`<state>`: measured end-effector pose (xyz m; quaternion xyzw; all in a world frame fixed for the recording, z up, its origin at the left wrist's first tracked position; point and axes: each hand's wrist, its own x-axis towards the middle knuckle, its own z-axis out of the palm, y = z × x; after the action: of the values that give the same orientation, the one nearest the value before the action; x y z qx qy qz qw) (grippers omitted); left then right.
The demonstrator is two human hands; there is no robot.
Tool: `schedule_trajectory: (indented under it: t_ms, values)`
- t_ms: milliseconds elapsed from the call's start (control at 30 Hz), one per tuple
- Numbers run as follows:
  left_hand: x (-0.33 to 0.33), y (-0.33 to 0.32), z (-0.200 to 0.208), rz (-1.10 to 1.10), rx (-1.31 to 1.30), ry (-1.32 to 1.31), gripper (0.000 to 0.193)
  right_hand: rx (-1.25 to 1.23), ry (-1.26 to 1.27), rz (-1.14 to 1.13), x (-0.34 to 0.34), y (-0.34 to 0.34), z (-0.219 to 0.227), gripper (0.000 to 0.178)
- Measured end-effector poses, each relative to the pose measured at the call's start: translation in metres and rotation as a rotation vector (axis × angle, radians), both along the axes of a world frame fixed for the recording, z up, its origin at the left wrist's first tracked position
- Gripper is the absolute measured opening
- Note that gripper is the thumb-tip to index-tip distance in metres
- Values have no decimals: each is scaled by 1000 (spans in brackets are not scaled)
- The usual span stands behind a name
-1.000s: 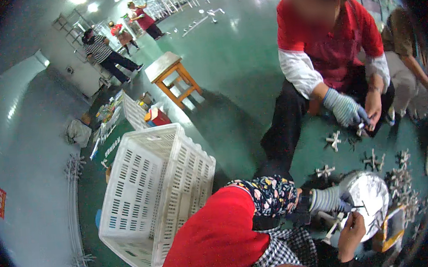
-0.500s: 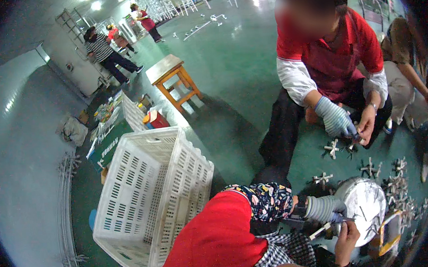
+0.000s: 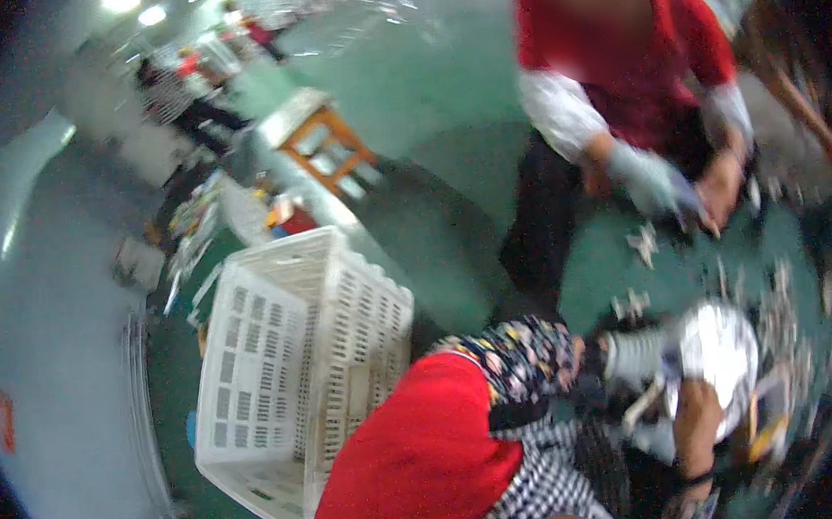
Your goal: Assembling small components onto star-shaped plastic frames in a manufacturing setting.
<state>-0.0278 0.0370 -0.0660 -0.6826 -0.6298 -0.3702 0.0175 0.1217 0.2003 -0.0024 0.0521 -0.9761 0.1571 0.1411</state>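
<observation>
Motion blurs the whole head view. My left hand [image 3: 632, 355], in a striped knit glove, reaches in below a floral sleeve cover and is closed. Something dark shows at its fingertips, too smeared to name. Just nearer, my bare right hand [image 3: 698, 421] is curled shut with its fingers up against the left fingertips; what it pinches cannot be made out. Both hands are at the near left side of a round white bucket-like container [image 3: 731, 353] with a bright, shiny top. A pale stick-like piece [image 3: 644, 406] lies just below the glove.
White cross-shaped pieces [image 3: 631, 304] lie on the green floor, with more heaped right of the container. A co-worker [image 3: 630, 81] sits opposite, hands together. White slatted crates [image 3: 250, 367] stand at left, a wooden stool [image 3: 315, 131] behind them. A yellow-edged item [image 3: 768, 428] lies at right.
The view has shifted and blurred. My right hand has come up slightly beside the gloved one, covering part of the container. The co-worker's hands have moved slightly down and closer together.
</observation>
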Motion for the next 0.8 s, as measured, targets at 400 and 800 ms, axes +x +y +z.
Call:
schedule_trajectory:
  t_ms: [400,800]
  values:
    - [7,-7,72,127,-463,-1341,35,-93,166,-48,-19,-8,9,14]
    - [11,-13,68,140,-416,-1029,27,-60,179,83,-10,-9,13,10]
